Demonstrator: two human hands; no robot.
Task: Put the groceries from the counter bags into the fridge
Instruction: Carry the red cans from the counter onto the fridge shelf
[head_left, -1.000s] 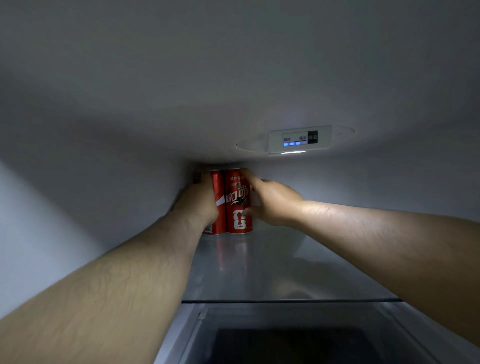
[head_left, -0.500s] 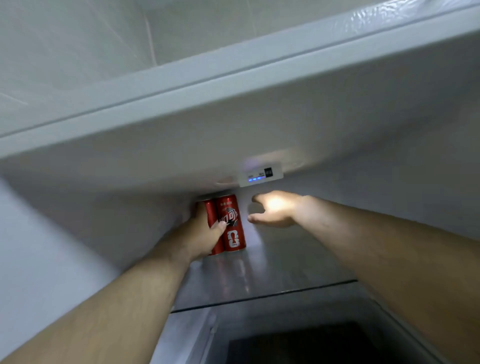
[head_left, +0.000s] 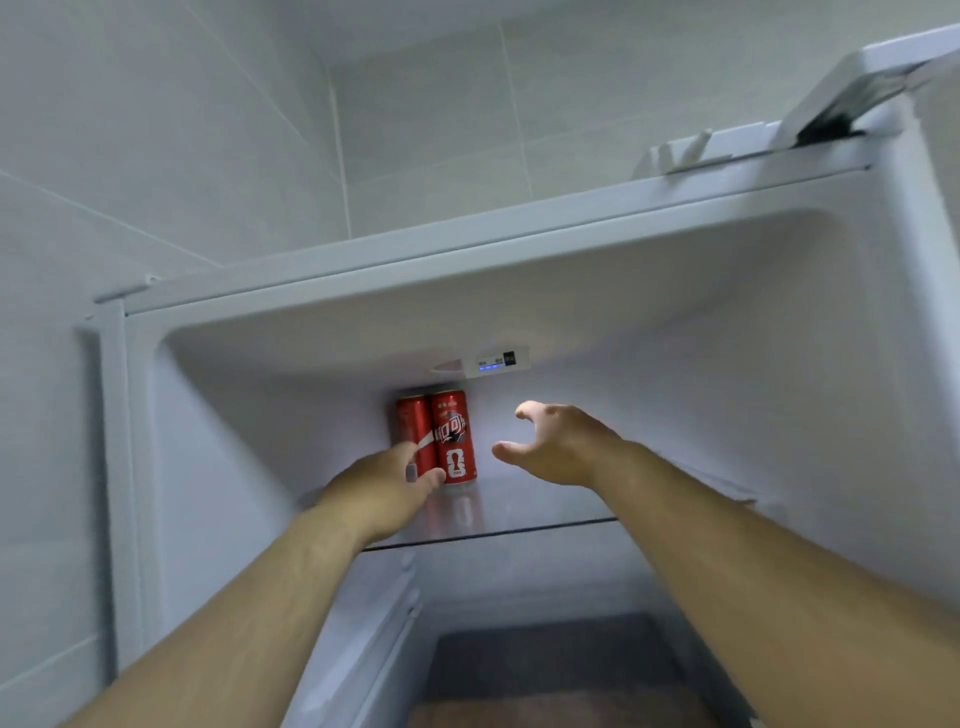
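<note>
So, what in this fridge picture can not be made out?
Head view: the lower part of the left can is hidden by the left hand; whether its fingers grip it cannot be told.
Head view: the writing on the control panel is too small to read.
Head view: the space under the glass shelf is dark and cut off by the bottom edge.

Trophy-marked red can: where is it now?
Head view, centre-left: the can stands upright at the back of the glass shelf, beside a second red can on its left, under the control panel.
</note>
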